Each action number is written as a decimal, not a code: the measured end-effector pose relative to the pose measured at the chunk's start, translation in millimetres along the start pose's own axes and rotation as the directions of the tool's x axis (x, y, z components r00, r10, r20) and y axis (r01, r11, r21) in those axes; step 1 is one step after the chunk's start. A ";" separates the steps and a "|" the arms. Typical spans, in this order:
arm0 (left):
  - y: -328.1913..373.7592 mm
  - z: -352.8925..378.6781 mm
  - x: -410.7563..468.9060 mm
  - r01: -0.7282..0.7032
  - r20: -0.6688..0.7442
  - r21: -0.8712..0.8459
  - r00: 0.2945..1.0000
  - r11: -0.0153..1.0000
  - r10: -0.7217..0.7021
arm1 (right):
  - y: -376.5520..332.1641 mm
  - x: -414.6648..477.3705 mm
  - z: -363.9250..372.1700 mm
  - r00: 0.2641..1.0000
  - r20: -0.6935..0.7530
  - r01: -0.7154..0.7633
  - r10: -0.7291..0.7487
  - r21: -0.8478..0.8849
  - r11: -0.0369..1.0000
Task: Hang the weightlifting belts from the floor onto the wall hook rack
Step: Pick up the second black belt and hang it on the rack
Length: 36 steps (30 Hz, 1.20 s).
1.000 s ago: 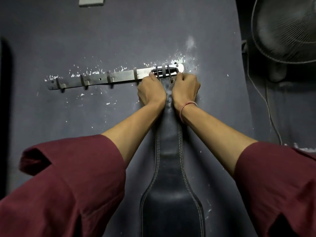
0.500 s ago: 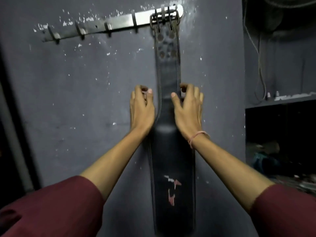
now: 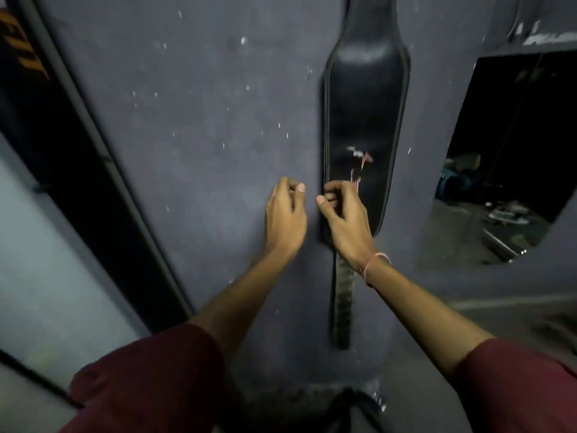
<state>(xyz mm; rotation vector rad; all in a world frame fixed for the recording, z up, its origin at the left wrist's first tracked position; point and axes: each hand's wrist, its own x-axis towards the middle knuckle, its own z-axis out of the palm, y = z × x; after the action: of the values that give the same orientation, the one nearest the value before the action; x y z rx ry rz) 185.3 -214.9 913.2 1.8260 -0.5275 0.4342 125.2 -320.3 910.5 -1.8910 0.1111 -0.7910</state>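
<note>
Dark grey wall (image 3: 203,126), black belt (image 3: 365,114) hanging flat; left hand (image 3: 285,218), right hand (image 3: 346,220) loosely curled, gripping nothing.

Your black leather weightlifting belt (image 3: 365,120) runs off the top edge, so what it hangs from is out of view. Your right hand (image 3: 346,220) covers its lower left corner. The dark looped object (image 3: 349,410) at the bottom edge is blurred and cut off.

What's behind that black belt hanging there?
Behind the black belt is the grey wall, flecked with white. The right hand covers its lower part, and the hook holding it is out of view.
</note>
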 end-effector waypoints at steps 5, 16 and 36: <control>-88.6 20.4 -120.3 0.193 0.061 0.037 0.979 0.980 -0.195 | 97.8 -104.3 21.3 0.962 0.147 -0.235 0.231 0.009 0.972; -325.1 68.3 -388.4 0.691 0.182 0.250 0.654 0.678 -0.734 | 353.6 -324.0 49.9 0.551 0.473 -0.645 0.688 -0.281 0.710; -780.5 146.0 -651.2 0.928 0.049 0.182 0.323 0.326 -0.945 | 847.9 -508.7 353.2 0.372 0.735 -0.095 0.567 -0.578 0.811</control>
<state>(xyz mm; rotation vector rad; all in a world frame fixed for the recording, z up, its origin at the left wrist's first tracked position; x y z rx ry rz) 81.1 -52.3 -95.4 1.9486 0.5712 -0.5268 157.4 -221.3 -134.3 -2.3764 0.0157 0.6961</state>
